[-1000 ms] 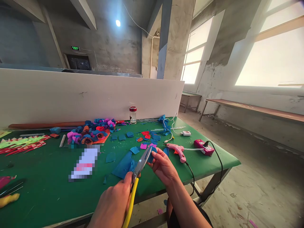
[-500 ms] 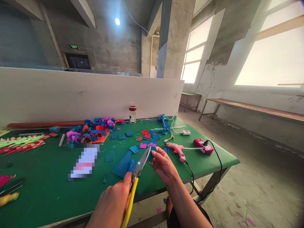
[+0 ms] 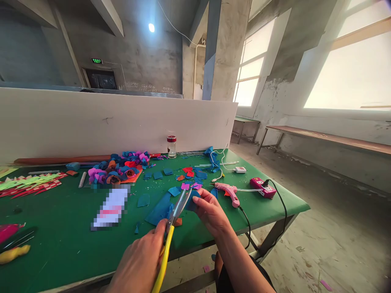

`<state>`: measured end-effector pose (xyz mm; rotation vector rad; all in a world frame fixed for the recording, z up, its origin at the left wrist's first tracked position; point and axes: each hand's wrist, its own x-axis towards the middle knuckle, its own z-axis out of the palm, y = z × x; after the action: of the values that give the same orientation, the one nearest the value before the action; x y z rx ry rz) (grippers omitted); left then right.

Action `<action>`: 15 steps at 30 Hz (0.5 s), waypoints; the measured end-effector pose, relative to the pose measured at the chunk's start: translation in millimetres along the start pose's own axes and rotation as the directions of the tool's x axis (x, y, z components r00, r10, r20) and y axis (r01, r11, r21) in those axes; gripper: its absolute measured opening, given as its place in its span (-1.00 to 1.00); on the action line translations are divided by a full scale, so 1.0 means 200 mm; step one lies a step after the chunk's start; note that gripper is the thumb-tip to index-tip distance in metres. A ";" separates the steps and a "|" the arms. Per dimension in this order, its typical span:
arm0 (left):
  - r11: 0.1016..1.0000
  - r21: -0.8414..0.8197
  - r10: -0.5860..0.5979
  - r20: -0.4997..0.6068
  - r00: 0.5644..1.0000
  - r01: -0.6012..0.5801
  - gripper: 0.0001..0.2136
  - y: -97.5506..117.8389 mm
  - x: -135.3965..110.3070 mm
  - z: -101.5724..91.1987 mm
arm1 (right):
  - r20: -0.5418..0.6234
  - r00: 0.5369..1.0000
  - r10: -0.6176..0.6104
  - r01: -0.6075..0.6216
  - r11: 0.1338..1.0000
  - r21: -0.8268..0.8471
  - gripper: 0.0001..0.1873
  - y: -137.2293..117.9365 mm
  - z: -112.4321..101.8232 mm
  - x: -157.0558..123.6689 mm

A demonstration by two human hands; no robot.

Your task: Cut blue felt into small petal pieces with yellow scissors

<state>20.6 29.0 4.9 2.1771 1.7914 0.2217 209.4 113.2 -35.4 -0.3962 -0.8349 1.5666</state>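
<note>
My left hand (image 3: 141,262) is closed round the yellow handles of a pair of scissors (image 3: 171,228), whose steel blades point up and to the right. The blade tips meet a small blue felt piece (image 3: 192,200) that my right hand (image 3: 210,213) pinches between thumb and fingers just above the green table (image 3: 61,244). Under the blades lies a larger blue felt sheet (image 3: 159,211).
A pink glue gun (image 3: 227,191) with a black cord lies to the right, beside a pink power strip (image 3: 262,188). Felt flowers (image 3: 117,169), felt scraps, a small jar (image 3: 171,146) and a white partition board (image 3: 91,122) stand behind. Coloured strips (image 3: 27,183) lie at far left.
The scissors have tilted slightly and the blades have closed further on the blue felt piece. Both hands have shifted a little toward me.
</note>
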 end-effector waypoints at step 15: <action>0.991 0.135 0.014 0.012 1.000 -0.015 -0.46 0.01 0.04 0.04 | 0.097 0.995 -0.004 0.007 0.999 -0.036 -0.76 0.00 -0.01 -0.01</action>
<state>27.2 36.2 -2.8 2.2790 1.8343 0.0933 210.6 112.0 -36.4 -0.3454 -0.9398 1.5774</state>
